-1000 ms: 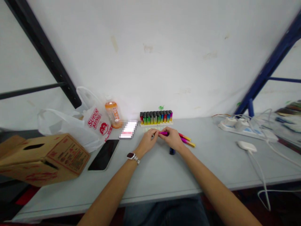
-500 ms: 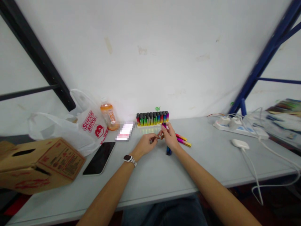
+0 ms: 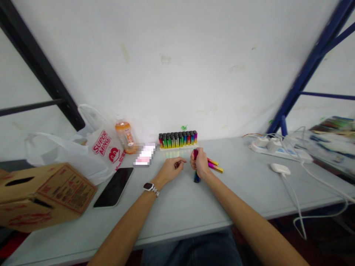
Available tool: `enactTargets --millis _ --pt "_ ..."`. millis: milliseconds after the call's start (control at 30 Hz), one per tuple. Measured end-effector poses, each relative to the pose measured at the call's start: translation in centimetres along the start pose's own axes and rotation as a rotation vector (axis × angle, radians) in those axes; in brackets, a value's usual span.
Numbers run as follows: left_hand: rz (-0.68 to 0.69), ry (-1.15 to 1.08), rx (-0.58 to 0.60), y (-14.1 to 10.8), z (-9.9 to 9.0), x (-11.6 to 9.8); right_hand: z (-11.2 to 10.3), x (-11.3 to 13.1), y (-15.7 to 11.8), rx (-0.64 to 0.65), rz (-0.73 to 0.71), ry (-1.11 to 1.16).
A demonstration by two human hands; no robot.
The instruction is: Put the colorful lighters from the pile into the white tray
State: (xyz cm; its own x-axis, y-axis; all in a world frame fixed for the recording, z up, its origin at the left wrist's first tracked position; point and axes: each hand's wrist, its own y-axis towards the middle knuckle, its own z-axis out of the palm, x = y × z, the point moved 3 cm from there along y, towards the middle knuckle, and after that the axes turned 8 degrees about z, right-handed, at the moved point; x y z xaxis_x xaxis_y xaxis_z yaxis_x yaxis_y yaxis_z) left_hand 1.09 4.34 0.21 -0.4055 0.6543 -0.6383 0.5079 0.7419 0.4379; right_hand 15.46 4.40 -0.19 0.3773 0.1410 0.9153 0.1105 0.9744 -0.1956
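A dark red-topped lighter [image 3: 195, 153] stands upright in my right hand [image 3: 202, 164], whose fingers are wrapped round it. Below that hand a dark blue lighter [image 3: 196, 178] pokes out over the tabletop; the hand covers its upper part. My left hand [image 3: 170, 170] hovers just to the left, fingers loosely bent and apart, with nothing visible in it. Right of my right hand lie a red-and-yellow lighter [image 3: 213, 162] and a magenta-and-yellow lighter [image 3: 216, 167], their far ends hidden. Behind both hands, black-topped rainbow lighters [image 3: 178, 140] stand in rows in a white tray [image 3: 179, 148].
To the left are a phone [image 3: 114, 187], a cardboard box [image 3: 50, 195], a white plastic bag [image 3: 91, 155], an orange drink bottle [image 3: 125, 136] and a blurred-out bright screen [image 3: 145, 154]. A power strip [image 3: 280, 150] and a white charger with cable [image 3: 280, 169] lie right.
My right hand has turned and closed round the lighter, raising its red top. My left hand has drawn slightly away from it. The view has shifted a little.
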Motion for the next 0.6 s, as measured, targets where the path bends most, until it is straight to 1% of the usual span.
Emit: enactTargets --millis 100,167,300,400,467,600 --pt "-0.01 -0.007 0.006 0.0 0.0 -0.1 0.2 0.1 -0.3 0.015 -0.007 0.006" --pt "-0.015 -0.004 0.009 0.0 0.0 -0.2 0.3 0.2 -0.6 0.036 0.023 0.028" --pt "-0.022 -0.009 0.013 -0.1 -0.1 -0.3 0.6 0.2 -1.2 0.168 0.117 0.086" --pt "-0.018 -0.018 0.024 -0.2 -0.1 -0.4 0.8 0.1 -1.4 0.245 0.131 0.088" --pt "-0.016 -0.022 0.036 -0.2 0.0 -0.4 0.8 0.1 -1.5 0.24 0.121 0.07" --pt "-0.022 -0.02 0.052 -0.2 0.1 -0.3 0.8 0.0 -1.2 0.174 0.087 0.026"
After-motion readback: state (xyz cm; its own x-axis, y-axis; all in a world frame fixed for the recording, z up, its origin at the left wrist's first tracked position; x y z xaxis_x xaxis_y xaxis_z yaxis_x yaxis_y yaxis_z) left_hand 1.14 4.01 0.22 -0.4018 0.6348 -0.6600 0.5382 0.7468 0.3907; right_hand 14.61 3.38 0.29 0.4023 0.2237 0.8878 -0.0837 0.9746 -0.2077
